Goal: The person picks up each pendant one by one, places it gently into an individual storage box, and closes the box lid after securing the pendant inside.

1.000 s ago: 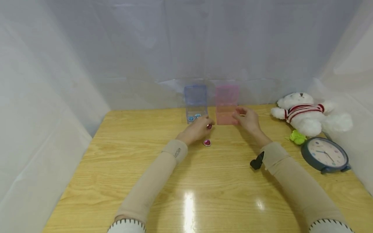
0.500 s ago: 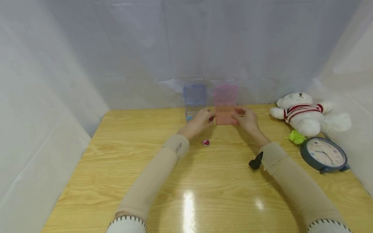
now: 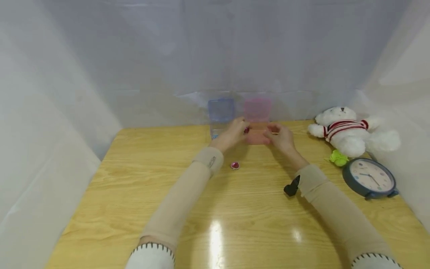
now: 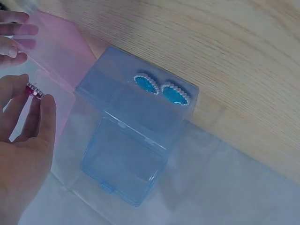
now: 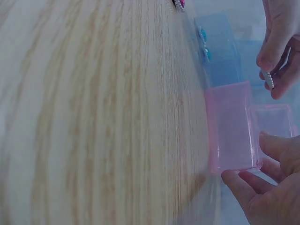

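Observation:
My left hand point(image 3: 231, 135) pinches a pink gem point(image 4: 34, 92) edged with small beads, held above the near left part of the open pink box point(image 3: 258, 139). At that box's right end, my right hand point(image 5: 274, 183) holds its side, the thumb by the front corner and the index finger over toward the raised lid. Beside it on the left stands an open blue box point(image 4: 105, 77), with two blue beaded gems point(image 4: 174, 94) inside. Another pink gem point(image 3: 234, 165) lies on the table in front of the boxes.
On the right of the wooden table point(image 3: 161, 179) are a white teddy bear point(image 3: 349, 130) in a striped sweater, a green flower-like item point(image 3: 338, 158) and a dark blue clock point(image 3: 369, 177). White sheeting point(image 3: 151, 74) hangs behind the boxes.
My left hand has moved away from me and a little right with the pink gem, from in front of the boxes to over the pink box. The right hand stays at the box.

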### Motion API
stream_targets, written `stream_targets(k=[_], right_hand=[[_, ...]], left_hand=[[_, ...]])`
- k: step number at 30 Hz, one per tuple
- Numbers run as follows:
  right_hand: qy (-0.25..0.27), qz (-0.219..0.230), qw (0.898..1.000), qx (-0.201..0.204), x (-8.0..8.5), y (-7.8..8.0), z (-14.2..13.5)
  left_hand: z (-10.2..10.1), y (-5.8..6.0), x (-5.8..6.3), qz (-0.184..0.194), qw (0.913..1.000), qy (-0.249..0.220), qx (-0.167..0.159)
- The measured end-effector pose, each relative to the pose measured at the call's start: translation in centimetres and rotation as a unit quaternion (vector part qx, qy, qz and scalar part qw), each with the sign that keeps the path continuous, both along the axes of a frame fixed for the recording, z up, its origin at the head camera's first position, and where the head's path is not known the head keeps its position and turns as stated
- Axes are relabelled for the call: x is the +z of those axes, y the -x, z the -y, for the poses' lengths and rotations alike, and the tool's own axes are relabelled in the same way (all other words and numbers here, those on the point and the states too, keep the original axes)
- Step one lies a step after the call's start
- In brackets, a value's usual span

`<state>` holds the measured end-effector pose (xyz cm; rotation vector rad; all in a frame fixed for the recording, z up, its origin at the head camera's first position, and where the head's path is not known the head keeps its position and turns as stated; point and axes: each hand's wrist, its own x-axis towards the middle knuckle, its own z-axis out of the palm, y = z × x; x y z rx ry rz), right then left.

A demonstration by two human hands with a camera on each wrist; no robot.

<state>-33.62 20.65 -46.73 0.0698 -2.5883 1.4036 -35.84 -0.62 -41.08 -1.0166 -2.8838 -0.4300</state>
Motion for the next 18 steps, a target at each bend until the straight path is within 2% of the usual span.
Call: stream_targets(k=[9, 13, 18], right_hand=[[-0.003, -0.007, 1.0, 0.003, 0.1, 0.3, 0.1], [0.001, 0.002, 1.0, 0.003, 0.1, 0.2, 0.2], [0.001, 0.009, 1.0, -0.001, 0.0, 0.2, 0.2]], left_hand=[[-0.4, 0.1, 0.5, 0.003, 0.9999, 0.006, 0.009], [-0.8, 0.4, 0.3, 0.019, 0.9997, -0.012, 0.008], [-1.2, 0.9, -0.2, 0.021, 0.9995, -0.023, -0.007]])
